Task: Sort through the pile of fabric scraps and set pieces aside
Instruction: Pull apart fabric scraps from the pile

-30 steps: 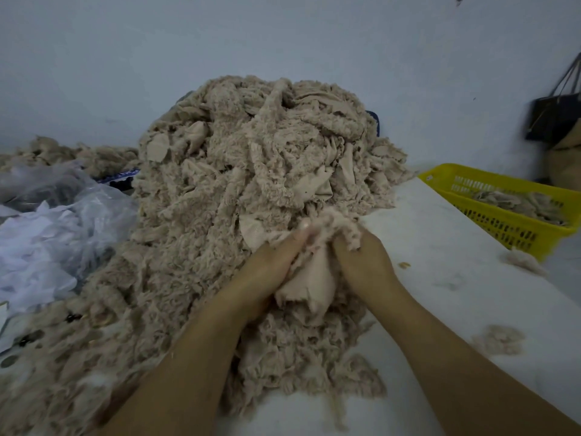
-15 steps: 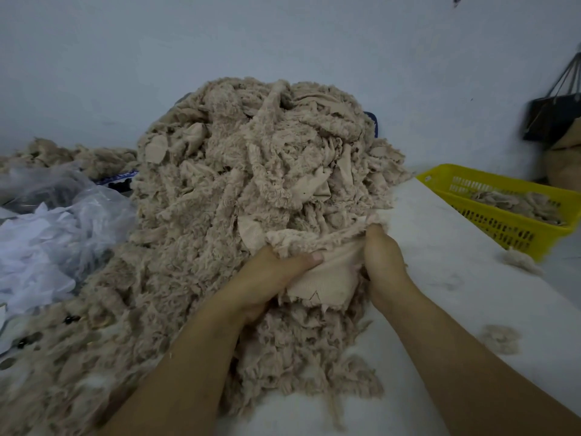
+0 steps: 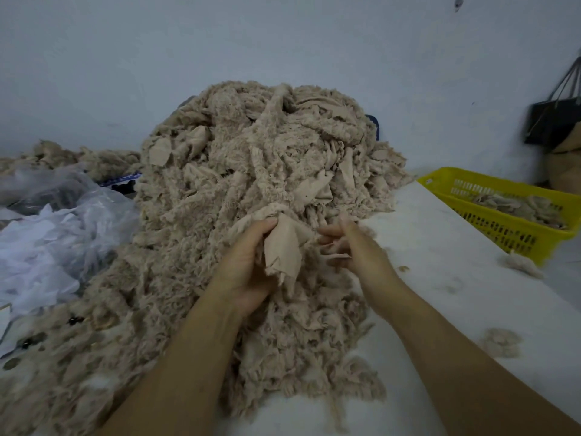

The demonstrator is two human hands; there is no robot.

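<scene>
The left hand (image 3: 248, 262) grips a smooth beige fabric scrap (image 3: 283, 250), fingers curled round its top, against the tall pile of fuzzy beige fabric scraps (image 3: 251, 158). Just right of that grip, the right hand (image 3: 352, 247) curls loosely at the scrap's edge; whether it pinches the scrap cannot be told. Well right stands a yellow slotted plastic basket (image 3: 490, 228).

Light is dim, soft and cool, giving the wall (image 3: 283, 42) and the white tabletop (image 3: 440, 294) a bluish cast. Shadows are faint: slight shade in the folds of the pile of fabric scraps (image 3: 251, 158) and beneath the forearms. The fabric piece (image 3: 283, 250) gripped by the left hand (image 3: 242, 272) reads fairly sharp; the right hand's (image 3: 358, 250) fingers (image 3: 330, 240) smear with motion blur. Wide-angle distortion bows the tabletop edge and stretches the corners. Fine detail is soft.
</scene>
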